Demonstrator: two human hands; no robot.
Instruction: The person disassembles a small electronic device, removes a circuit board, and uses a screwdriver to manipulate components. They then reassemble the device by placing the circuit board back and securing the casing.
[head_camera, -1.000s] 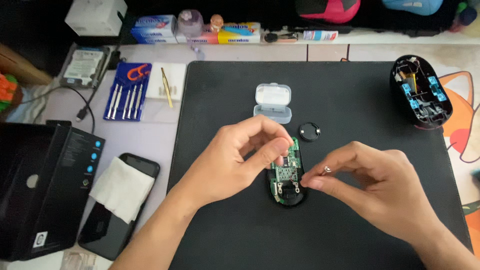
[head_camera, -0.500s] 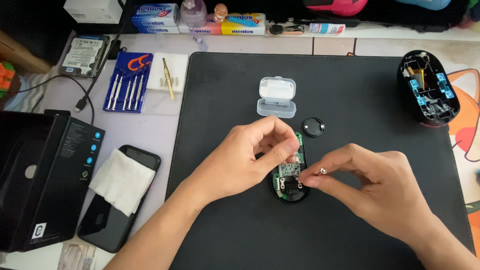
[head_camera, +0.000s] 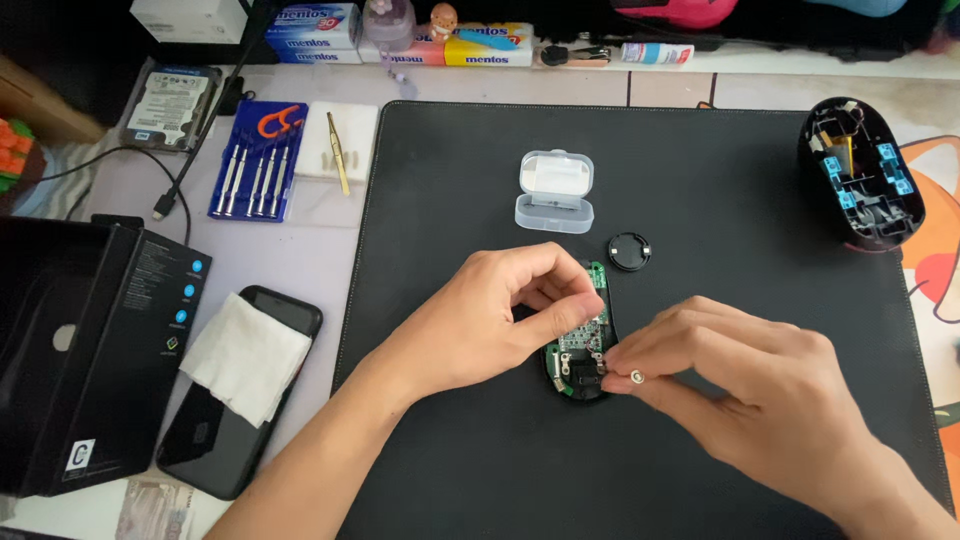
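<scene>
Pale tabletop (head_camera: 310, 235) under a big black mat (head_camera: 720, 200); black box (head_camera: 80, 350) at the left edge, phone (head_camera: 215, 455) with folded white cloth (head_camera: 245, 355) beside it. Blue screwdriver set (head_camera: 258, 160) farther back, opened mouse shell (head_camera: 862, 172) on the mat's far right corner. Left hand (head_camera: 480, 315) pinching the green circuit board (head_camera: 585, 345) mid-mat. Right hand (head_camera: 745, 400), fingers closed on a tiny silver part (head_camera: 636, 377) just beside the board. Clear plastic case (head_camera: 555, 190) and round black cap (head_camera: 629, 251) just behind.
</scene>
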